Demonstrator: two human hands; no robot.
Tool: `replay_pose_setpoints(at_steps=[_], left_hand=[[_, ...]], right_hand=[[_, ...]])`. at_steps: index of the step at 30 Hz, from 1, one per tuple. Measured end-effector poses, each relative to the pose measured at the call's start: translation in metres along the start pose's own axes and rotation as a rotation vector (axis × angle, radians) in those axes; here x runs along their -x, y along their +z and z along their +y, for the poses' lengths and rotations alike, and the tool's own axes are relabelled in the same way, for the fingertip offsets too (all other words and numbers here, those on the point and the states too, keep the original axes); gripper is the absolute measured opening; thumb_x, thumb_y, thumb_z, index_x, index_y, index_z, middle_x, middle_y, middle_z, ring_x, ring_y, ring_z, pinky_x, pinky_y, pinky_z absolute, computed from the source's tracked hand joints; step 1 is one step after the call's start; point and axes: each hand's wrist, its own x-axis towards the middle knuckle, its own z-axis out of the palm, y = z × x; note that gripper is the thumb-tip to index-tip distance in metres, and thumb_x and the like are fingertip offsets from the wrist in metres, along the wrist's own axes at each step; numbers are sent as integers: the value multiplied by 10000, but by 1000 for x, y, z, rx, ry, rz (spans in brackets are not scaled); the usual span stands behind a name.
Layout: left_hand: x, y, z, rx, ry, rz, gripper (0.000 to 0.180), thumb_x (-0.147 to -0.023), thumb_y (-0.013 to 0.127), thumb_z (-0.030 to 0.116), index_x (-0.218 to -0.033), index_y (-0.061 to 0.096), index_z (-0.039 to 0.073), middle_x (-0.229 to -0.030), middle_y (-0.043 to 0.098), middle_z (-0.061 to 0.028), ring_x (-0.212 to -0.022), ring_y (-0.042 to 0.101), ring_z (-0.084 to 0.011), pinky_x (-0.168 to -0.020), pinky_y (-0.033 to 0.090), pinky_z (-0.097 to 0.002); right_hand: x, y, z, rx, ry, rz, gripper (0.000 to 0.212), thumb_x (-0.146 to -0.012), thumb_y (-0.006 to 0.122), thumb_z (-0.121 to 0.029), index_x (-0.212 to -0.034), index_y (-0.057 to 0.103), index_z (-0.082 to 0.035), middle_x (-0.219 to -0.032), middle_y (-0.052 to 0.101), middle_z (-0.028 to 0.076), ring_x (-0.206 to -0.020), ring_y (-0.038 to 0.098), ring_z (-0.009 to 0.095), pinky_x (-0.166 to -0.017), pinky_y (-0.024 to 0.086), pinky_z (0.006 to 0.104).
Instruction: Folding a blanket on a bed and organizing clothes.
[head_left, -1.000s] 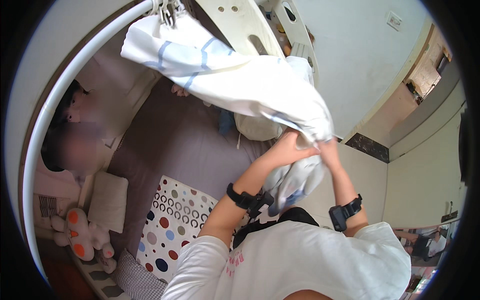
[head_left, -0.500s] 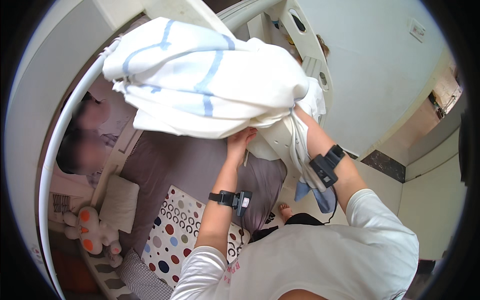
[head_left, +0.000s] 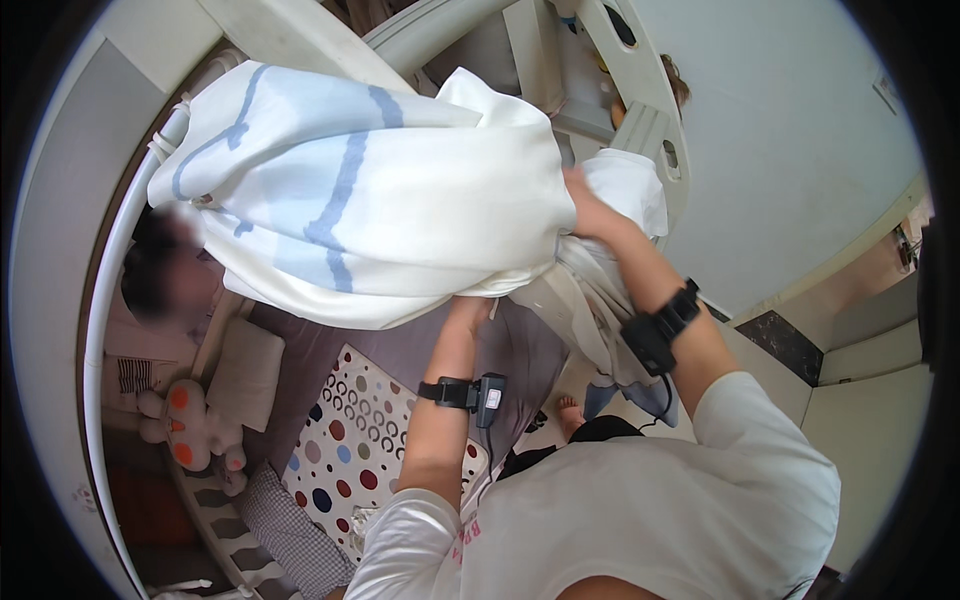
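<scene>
Head view: the white-and-blue cloth [head_left: 420, 185] covers the fingers of our left hand [head_left: 472, 309] and meets our right hand [head_left: 592, 208]; we cannot tell either grip, and should ease folds evenly.

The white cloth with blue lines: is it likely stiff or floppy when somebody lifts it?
The cloth is probably floppy, since it sags in soft folds near the right hand. It may resist a pull, because its left end seems to hang from the white rail.
</scene>
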Motion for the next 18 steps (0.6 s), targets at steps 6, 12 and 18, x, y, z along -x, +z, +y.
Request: replay_pose_setpoints(at_steps=[6, 12, 18], left_hand=[[-12, -8, 53, -494, 259, 2, 422, -813, 532, 229, -1158, 408, 20, -1107, 477, -104, -919, 502, -187, -727, 447, -277], [3, 3, -18, -897, 14, -42, 439, -807, 519, 256, -1144, 415, -6, -1037, 509, -118, -824, 523, -188, -641, 455, -285], [31, -28, -17, -639, 18, 111, 365, -777, 574, 304, -941, 491, -11, -728, 505, -37, -565, 458, -94, -508, 404, -231]], right_hand=[[75, -36, 39, 228, 467, 510, 836, -588, 652, -523, -1184, 413, 13, -1264, 294, 268, -1202, 260, 356, -969, 172, 501], [86, -50, 38, 27, 549, 472, 732, -632, 655, -433, -1152, 436, 34, -1141, 454, 238, -1059, 445, 337, -865, 373, 358], [82, -73, 15, -69, 410, 825, 360, -690, 616, -168, -1015, 545, -30, -992, 549, 131, -945, 518, 267, -801, 398, 341]])
